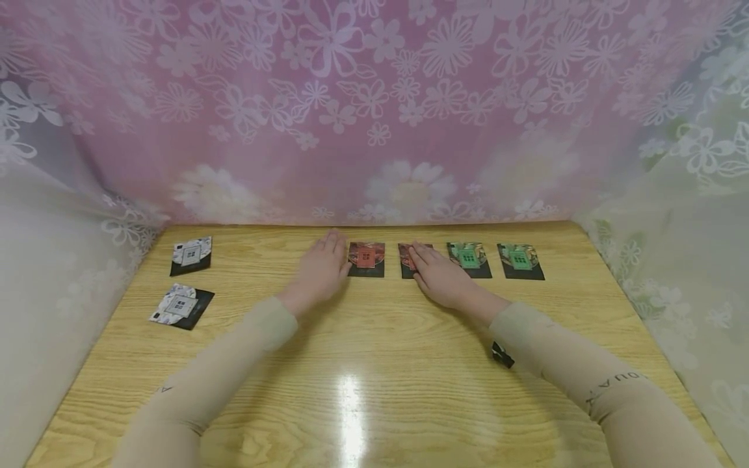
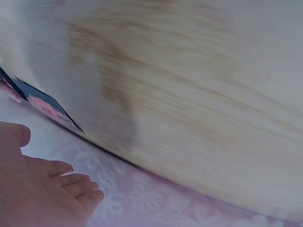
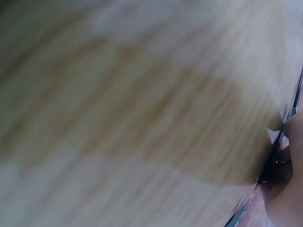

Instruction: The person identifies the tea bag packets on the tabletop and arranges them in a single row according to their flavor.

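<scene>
My left hand (image 1: 320,268) is at the table's far edge with its fingers straight, its thumb side right beside a red-and-black packet (image 1: 367,259). In the left wrist view the fingers (image 2: 71,182) are extended and hold nothing. My right hand (image 1: 443,278) lies over a second red-and-black packet (image 1: 406,263), fingers stretched across it and covering much of its front. To the right of that packet, two green-and-black packets (image 1: 469,259) (image 1: 521,261) continue the row. In the right wrist view the hand (image 3: 289,184) meets a dark packet edge.
Two white-and-black packets (image 1: 192,255) (image 1: 183,305) lie at the table's left, the nearer one tilted. A small black object (image 1: 502,355) shows beside the right sleeve. Floral curtains (image 1: 374,130) hang behind the wooden table (image 1: 409,390) and along both sides.
</scene>
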`<state>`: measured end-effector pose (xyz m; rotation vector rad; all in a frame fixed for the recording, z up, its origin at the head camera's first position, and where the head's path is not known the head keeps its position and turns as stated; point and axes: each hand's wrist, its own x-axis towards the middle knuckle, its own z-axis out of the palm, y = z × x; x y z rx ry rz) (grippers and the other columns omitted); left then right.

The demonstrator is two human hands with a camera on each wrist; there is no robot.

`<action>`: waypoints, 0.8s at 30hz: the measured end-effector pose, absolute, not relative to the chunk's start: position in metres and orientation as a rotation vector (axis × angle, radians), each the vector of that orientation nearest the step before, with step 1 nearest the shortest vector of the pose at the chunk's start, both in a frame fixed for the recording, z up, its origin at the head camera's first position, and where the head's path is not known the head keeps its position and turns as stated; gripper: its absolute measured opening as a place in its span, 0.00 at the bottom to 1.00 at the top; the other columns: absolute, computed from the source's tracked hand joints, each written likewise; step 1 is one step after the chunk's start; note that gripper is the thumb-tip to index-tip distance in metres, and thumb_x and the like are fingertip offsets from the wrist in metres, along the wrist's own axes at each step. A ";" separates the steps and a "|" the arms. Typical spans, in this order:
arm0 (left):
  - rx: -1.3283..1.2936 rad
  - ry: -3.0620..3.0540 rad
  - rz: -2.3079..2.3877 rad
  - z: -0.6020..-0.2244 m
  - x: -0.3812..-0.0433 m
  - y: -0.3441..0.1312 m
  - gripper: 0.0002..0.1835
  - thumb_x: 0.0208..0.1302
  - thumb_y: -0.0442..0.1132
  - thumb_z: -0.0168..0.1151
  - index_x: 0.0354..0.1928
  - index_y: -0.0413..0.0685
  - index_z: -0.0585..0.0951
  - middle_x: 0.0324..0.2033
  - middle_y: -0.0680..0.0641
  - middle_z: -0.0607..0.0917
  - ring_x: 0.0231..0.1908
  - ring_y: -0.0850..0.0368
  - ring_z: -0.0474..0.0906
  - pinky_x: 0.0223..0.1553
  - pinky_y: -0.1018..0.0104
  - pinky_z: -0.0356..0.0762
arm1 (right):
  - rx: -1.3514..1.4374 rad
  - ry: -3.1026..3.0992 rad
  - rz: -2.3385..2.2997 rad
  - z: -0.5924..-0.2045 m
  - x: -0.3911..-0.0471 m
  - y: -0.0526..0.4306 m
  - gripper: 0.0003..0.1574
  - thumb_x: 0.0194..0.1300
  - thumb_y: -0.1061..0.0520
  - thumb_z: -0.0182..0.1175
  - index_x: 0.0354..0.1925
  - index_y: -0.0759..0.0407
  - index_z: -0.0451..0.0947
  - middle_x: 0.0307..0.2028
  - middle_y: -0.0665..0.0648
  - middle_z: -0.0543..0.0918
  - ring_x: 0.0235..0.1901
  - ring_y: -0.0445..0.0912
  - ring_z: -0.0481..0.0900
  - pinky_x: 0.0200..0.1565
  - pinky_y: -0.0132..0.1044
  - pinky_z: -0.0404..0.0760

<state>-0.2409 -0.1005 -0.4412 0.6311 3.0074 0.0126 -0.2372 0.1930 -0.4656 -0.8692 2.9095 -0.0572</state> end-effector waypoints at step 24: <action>0.267 3.059 0.108 -0.427 -0.186 -0.273 0.37 0.84 0.46 0.46 0.79 0.22 0.54 0.78 0.18 0.53 0.79 0.21 0.50 0.81 0.31 0.51 | -0.907 2.927 -0.055 -0.468 -0.238 0.194 0.40 0.86 0.51 0.47 0.81 0.74 0.52 0.82 0.72 0.55 0.83 0.64 0.55 0.83 0.57 0.59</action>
